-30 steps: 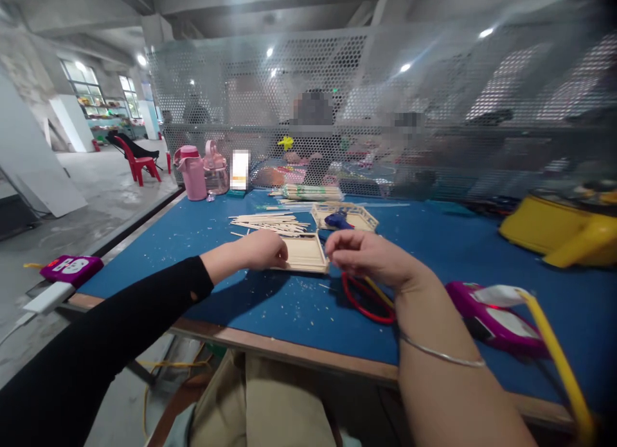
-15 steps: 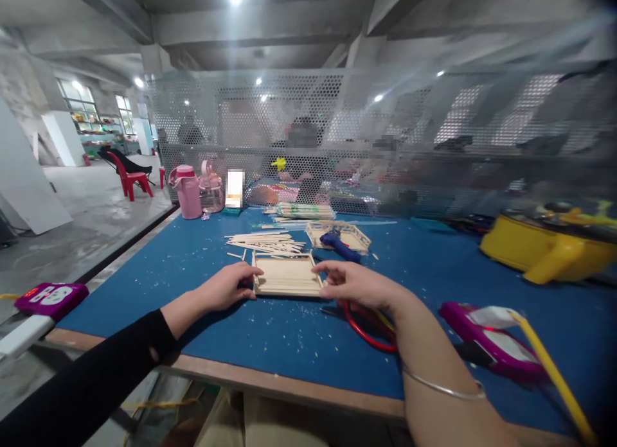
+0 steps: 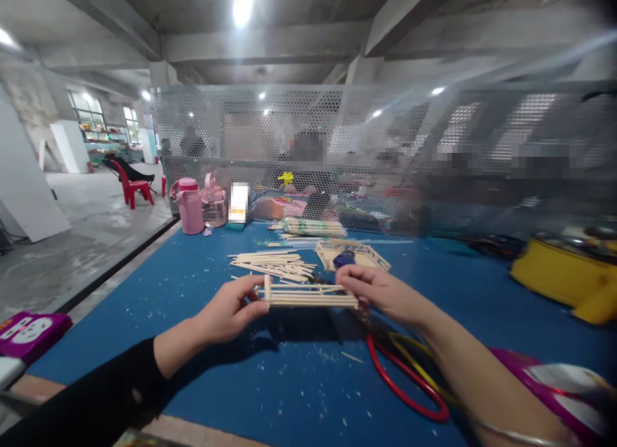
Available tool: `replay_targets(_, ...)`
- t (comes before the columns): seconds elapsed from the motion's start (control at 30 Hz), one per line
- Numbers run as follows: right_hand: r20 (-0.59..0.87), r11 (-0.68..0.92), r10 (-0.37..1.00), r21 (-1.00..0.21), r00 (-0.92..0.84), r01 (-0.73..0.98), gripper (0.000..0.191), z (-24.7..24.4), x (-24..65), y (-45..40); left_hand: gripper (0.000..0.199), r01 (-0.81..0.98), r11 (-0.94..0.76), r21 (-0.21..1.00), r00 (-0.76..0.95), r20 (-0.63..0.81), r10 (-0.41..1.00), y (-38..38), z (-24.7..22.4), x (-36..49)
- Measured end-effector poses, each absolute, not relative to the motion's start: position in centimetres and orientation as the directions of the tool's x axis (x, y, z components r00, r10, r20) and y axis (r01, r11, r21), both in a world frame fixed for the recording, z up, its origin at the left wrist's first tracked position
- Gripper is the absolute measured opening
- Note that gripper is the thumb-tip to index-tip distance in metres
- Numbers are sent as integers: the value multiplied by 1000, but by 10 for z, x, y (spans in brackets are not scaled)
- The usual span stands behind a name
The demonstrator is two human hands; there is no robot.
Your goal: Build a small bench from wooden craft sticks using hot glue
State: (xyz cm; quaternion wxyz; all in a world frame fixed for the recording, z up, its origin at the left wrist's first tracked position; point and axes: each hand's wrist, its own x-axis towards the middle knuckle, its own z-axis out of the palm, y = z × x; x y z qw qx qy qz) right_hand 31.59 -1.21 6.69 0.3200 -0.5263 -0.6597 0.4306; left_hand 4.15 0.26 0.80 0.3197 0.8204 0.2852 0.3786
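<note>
Left hand [image 3: 230,311] and right hand [image 3: 380,296] grip opposite ends of a wooden frame [image 3: 311,297] above a blue desk [image 3: 212,395].

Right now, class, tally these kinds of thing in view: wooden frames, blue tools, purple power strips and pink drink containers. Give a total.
Wooden frames: 2
Blue tool: 1
Purple power strips: 2
Pink drink containers: 2
Total: 7
</note>
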Motion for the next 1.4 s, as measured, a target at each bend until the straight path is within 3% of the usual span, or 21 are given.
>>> replay_targets(0.1,-11,96,972,-892,-235,441,39,63,316,-16,51,210,-609,765,541,428,724,-1,1,41)
replay_targets(0.2,1,128,969,-860,-249,494,38,60,317,-18,44,221,-587,779,492,431,757,-3,0,42)
replay_targets(0.3,196,266,964,-762,-181,590,37,56,314,-19,42,224,-588,777,476,440,762,-4,1,43)
replay_targets(0.37,487,418,865,-571,-118,707,37,53,307,-22,42,253,-603,756,459,455,763,-3,1,42)
replay_targets(0.43,708,520,683,-297,-181,801,34,49,293,-27,43,321,-657,682,437,509,742,-1,1,41)
replay_targets(0.5,757,590,561,-81,-336,803,28,47,276,-35,44,381,-736,559,429,599,677,0,2,39)
replay_targets(0.6,732,641,492,62,-472,765,17,44,251,-45,44,397,-815,421,438,693,572,1,4,38)
replay_targets(1.1,697,648,550,-9,-460,762,15,43,229,-49,47,342,-878,334,494,731,471,3,2,40)
replay_targets(1.4,703,653,546,-17,-455,757,14,40,229,-49,47,373,-828,419,517,647,561,0,-2,39)
